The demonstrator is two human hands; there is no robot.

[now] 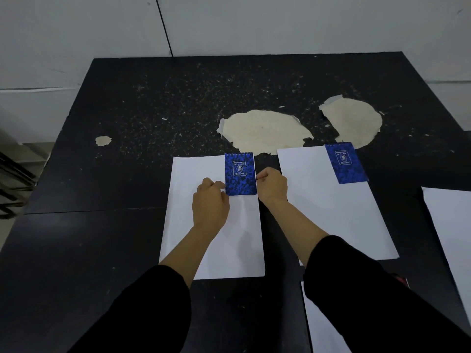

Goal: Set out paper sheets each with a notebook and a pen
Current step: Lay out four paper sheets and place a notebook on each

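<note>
Between the two hands lay a blue notebook (240,173), flat on the upper right corner of a white paper sheet (204,225) on the black table (102,174). The left hand (210,203) pinched its lower left edge with curled fingers, and the right hand (272,186) gripped its right edge. Right of that grip, a second notebook (346,163) rested on a second sheet (331,207), apart from both hands.
</note>
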